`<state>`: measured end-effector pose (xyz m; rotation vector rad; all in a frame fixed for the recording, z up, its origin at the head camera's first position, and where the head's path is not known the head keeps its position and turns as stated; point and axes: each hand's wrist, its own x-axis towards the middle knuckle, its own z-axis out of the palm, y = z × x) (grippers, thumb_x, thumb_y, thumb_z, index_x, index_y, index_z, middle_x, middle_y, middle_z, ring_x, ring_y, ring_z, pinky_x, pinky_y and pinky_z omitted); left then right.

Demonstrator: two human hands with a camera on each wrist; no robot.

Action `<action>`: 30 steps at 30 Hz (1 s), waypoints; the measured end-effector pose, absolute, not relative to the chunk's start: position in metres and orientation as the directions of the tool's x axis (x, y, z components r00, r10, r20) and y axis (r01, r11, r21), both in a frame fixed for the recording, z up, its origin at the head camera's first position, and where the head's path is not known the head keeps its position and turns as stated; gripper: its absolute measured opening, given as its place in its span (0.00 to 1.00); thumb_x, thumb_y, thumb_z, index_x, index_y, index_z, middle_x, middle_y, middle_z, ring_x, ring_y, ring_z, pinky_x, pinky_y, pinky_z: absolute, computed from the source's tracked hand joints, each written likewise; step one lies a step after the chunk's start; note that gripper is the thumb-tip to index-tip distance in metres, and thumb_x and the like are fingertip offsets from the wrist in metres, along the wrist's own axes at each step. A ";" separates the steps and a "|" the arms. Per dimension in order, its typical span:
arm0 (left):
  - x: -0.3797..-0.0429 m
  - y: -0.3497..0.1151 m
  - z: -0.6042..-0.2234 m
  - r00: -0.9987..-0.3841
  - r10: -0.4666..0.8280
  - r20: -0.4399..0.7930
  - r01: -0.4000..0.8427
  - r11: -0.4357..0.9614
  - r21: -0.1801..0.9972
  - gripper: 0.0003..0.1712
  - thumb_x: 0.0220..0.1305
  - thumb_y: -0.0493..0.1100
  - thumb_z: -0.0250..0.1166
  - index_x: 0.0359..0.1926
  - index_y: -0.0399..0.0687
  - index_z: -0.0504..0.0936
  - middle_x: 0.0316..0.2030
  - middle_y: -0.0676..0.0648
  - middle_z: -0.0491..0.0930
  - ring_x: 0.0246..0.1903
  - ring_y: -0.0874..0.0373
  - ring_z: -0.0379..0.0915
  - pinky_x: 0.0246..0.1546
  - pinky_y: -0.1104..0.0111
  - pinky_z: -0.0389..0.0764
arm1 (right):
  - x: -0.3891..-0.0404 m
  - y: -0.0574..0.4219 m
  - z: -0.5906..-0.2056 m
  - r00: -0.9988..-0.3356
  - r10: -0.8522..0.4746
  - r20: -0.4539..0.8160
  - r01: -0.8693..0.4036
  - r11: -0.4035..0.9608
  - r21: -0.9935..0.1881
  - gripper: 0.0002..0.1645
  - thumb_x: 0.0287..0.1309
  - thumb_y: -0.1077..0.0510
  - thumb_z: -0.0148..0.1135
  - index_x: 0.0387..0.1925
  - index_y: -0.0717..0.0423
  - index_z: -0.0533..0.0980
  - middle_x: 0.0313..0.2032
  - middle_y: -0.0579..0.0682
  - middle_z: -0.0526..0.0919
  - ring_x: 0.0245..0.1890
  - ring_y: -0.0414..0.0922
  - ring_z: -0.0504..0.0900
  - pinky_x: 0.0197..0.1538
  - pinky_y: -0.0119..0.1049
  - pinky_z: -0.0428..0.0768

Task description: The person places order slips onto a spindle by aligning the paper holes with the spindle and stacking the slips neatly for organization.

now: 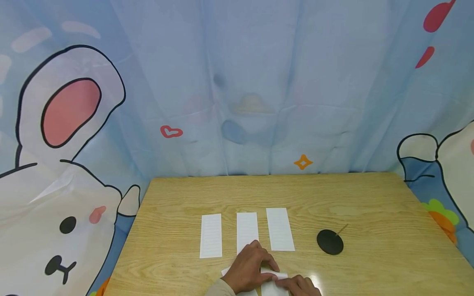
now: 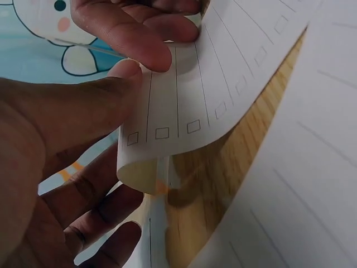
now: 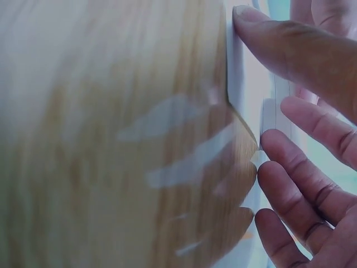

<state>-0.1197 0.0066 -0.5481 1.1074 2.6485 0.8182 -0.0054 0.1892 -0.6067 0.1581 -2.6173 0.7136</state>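
A white lined checklist sheet [image 1: 274, 289] lies at the table's near edge, its far end curled up and over. Small printed boxes line one side of this sheet [image 2: 167, 106] in the left wrist view. My left hand [image 1: 251, 269] pinches the curled end from the left, thumb on the near face. From the right, my right hand [image 1: 300, 285] grips the same end, its fingertips close to the left thumb. In the right wrist view the right hand [image 3: 312, 184] has its thumb at the raised paper edge and its fingers spread near the tabletop.
Three similar sheets lie in a row beyond the hands: left [image 1: 211, 236], middle [image 1: 247, 228] and right [image 1: 280, 229]. Another sheet [image 2: 301, 206] lies partly under my left arm. A black disc [image 1: 330, 242] with a thin stick sits on the wooden table [image 1: 370, 205] to the right.
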 end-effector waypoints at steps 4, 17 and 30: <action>-0.119 0.006 -0.545 -0.709 0.703 0.059 0.584 0.538 0.609 0.07 0.59 0.51 0.81 0.39 0.66 0.94 0.32 0.69 0.86 0.33 0.77 0.60 0.37 0.83 0.65 | -0.005 0.190 -0.606 -0.905 -0.001 0.426 -0.221 0.855 -0.469 0.30 0.29 0.36 0.89 0.39 0.33 0.87 0.32 0.19 0.65 0.31 0.24 0.60 0.31 0.27 0.60; -0.123 0.007 -0.545 -0.722 0.690 0.056 0.523 0.490 0.698 0.06 0.60 0.48 0.81 0.36 0.65 0.92 0.31 0.70 0.85 0.30 0.76 0.58 0.35 0.81 0.66 | -0.006 0.190 -0.607 -0.879 -0.030 0.476 -0.270 0.854 -0.445 0.25 0.29 0.38 0.89 0.33 0.32 0.86 0.31 0.20 0.60 0.31 0.23 0.54 0.31 0.26 0.59; -0.121 0.003 -0.543 -0.733 0.669 0.121 0.549 0.477 0.687 0.05 0.59 0.46 0.80 0.36 0.65 0.95 0.26 0.66 0.78 0.27 0.77 0.58 0.32 0.82 0.66 | -0.003 0.197 -0.605 -0.946 0.012 0.323 -0.189 0.791 -0.582 0.20 0.37 0.42 0.89 0.33 0.28 0.86 0.35 0.23 0.63 0.33 0.24 0.60 0.34 0.25 0.63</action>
